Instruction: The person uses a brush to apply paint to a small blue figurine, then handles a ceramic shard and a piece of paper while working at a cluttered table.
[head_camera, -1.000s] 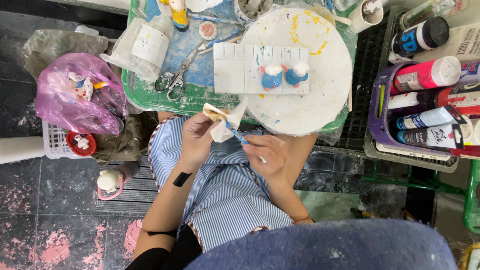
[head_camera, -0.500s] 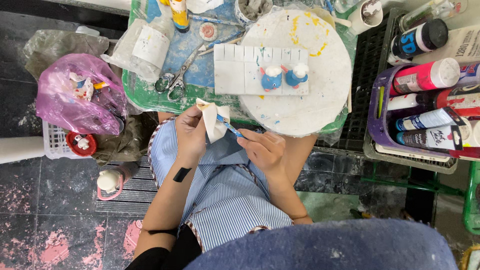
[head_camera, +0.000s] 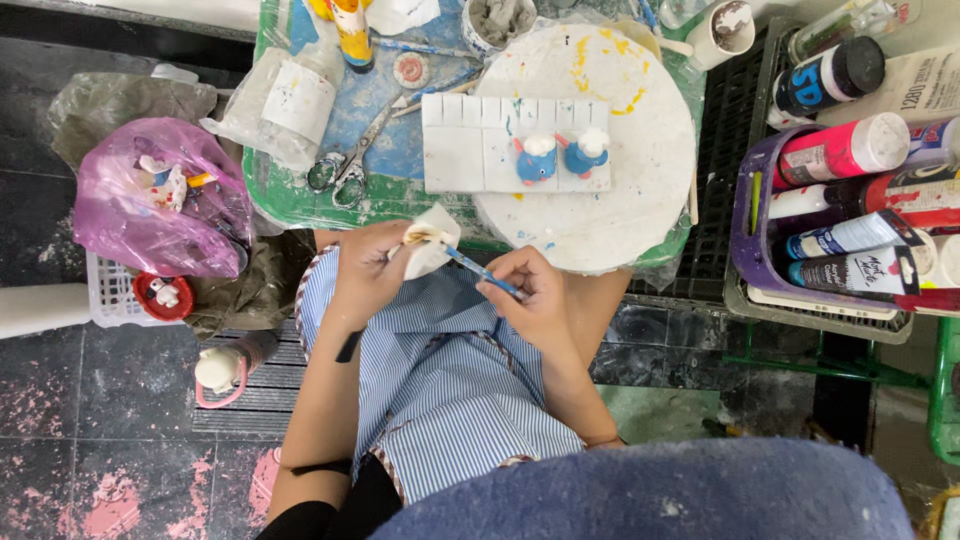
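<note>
Resting in the pinch of the left hand (head_camera: 365, 272), the small white unpainted clay figure (head_camera: 428, 240) has tilted back toward the lap since a moment ago. Right hand (head_camera: 535, 300) pinches a thin blue-handled paintbrush (head_camera: 482, 272), tip now touching it. Beyond the knuckles, two blue-and-white painted figurines (head_camera: 560, 158) stand on a white tile (head_camera: 460, 150).
</note>
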